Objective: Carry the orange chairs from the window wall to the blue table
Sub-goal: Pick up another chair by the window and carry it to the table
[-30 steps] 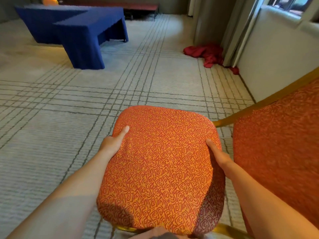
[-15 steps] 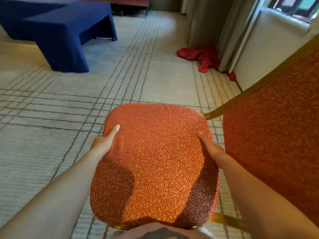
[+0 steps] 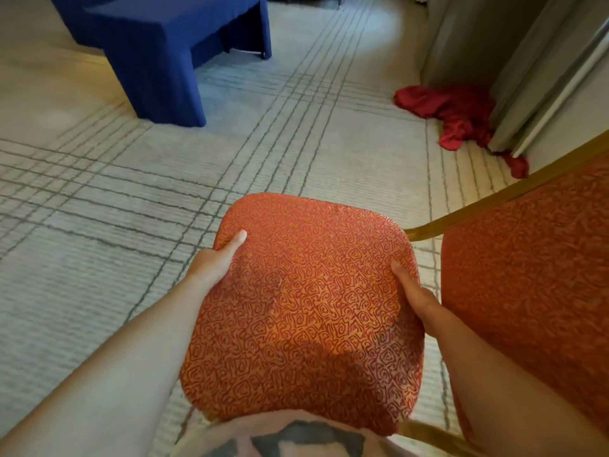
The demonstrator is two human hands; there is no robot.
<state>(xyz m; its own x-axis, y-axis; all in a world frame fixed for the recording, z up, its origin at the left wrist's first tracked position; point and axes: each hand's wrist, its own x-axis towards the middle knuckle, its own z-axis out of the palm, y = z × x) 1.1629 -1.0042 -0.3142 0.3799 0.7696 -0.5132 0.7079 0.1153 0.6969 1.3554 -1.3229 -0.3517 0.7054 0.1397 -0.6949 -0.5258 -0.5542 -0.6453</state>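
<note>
Blue cloth drapes the table [image 3: 158, 44] at far left, well apart from the orange chair [image 3: 303, 308]. The left hand [image 3: 214, 262] and right hand [image 3: 415, 298] clamp the seat's side edges, thumbs on top, fingers tucked under out of sight. The padding looks soft, so I'd trust the stiff rim beneath; a second chair [image 3: 527, 275] stands just beside.

Six o'clock, there's my shirt [image 3: 290, 423], pale pinkish fabric with a dark grey print [image 3: 306, 440] across it, cropped at the bottom of my view. Left forearm [image 3: 131, 357] bare, in from seven o'clock; right forearm [image 3: 494, 374] bare, from five. Left hand [image 3: 214, 265] toward eight, right hand [image 3: 418, 301] toward four, both bare; left thumbnail [image 3: 243, 234] trimmed short.
</note>
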